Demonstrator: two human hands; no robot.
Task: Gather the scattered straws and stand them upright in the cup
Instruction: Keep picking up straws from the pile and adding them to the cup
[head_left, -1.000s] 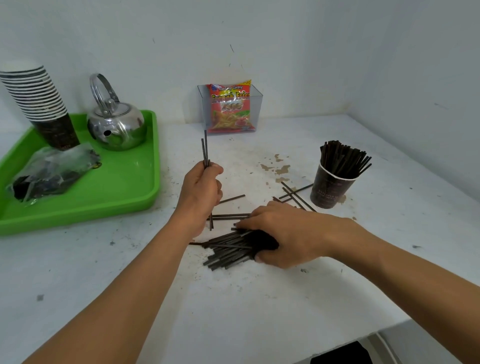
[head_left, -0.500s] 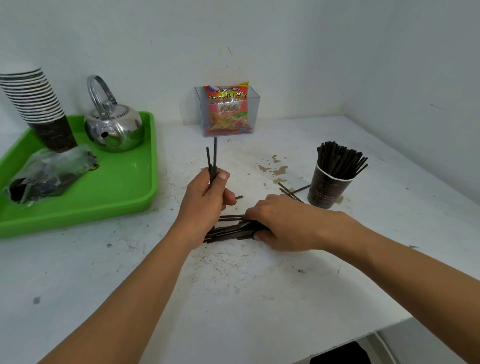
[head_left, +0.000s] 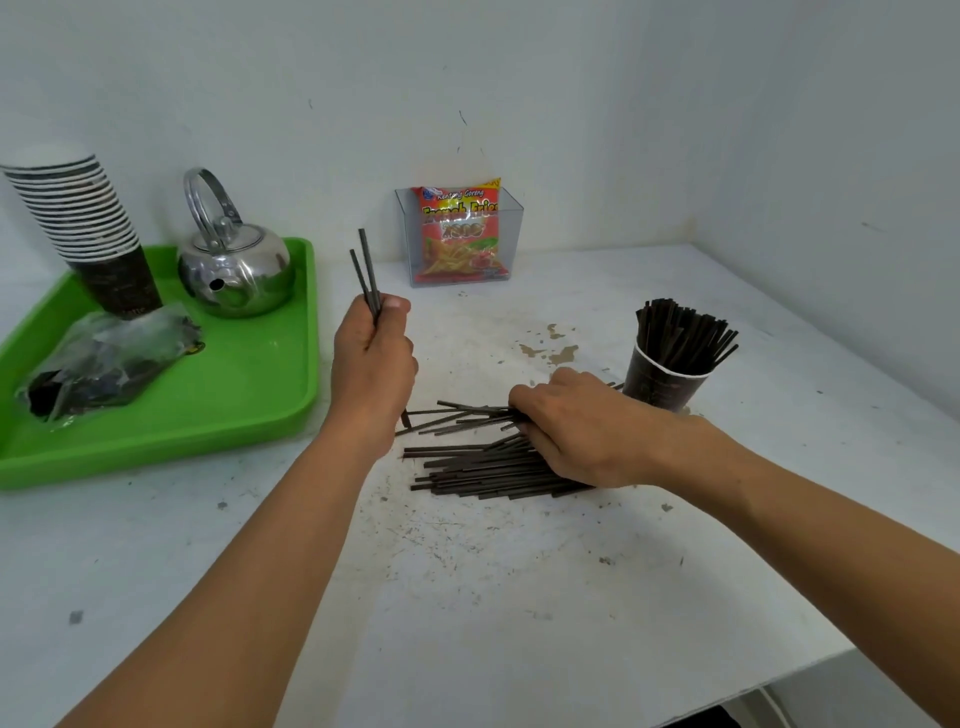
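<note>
1. White, stained table (head_left: 467, 597) set in a corner of pale walls.
2. Left hand (head_left: 371, 358) grips two dark straws (head_left: 366, 270) upright above the table, fingers wrapped round their lower part.
3. Right hand (head_left: 576, 426) lies palm down on a pile of loose straws (head_left: 467, 467) mid-table, fingers curled over some of them.
4. Paper cup (head_left: 660, 384) stands just right of that hand, packed with upright straws.
5. Green tray (head_left: 249, 405) at left carries a steel kettle (head_left: 234, 265), stacked cups (head_left: 88, 218) and a plastic bag (head_left: 104, 358).
6. Snack packet (head_left: 460, 228) sits against the back wall.
</note>
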